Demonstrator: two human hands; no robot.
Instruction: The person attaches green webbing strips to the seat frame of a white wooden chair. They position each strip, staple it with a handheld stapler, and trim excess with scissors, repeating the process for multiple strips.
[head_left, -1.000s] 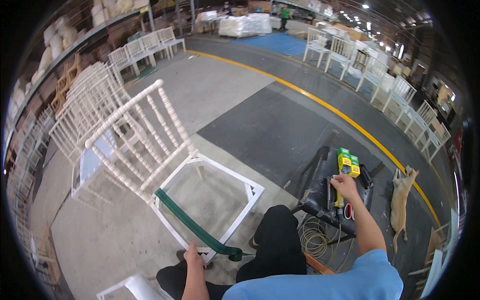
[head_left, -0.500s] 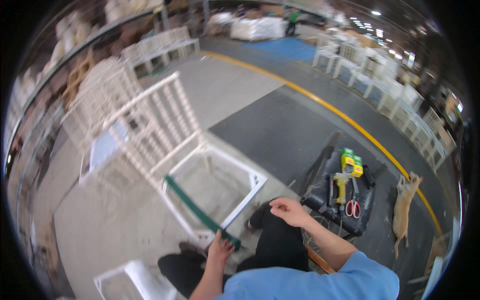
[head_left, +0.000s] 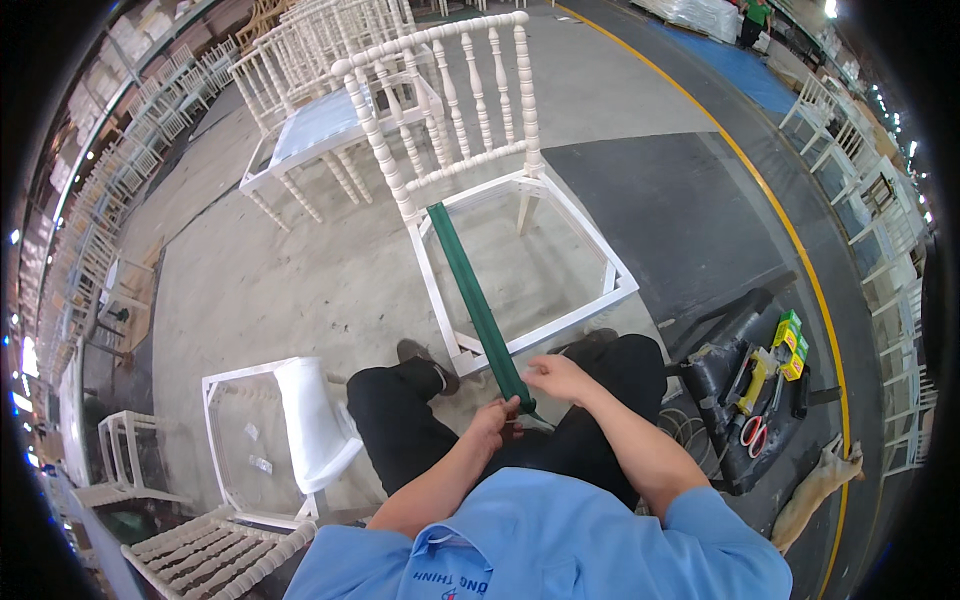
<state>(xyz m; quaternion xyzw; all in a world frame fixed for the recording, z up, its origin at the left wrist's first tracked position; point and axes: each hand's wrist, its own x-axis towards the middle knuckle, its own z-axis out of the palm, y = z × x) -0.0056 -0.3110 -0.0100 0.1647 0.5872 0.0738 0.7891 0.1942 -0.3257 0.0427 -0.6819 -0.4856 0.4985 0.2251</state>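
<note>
Left hand (head_left: 497, 420) pinching the near end of a green strap (head_left: 478, 300); right hand (head_left: 556, 378) closed on it just beside. Strap stretched taut away from both hands, across the open seat frame of a white chair (head_left: 470, 170). Black tool bag (head_left: 745, 395) off right.

Both forearms reach forward, left hand (head_left: 497, 420) and right hand (head_left: 556, 378) close together, fingers curled in a grip.

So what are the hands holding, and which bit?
Both the left hand and right hand hold the green strap at its near end, by the chair frame.
</note>
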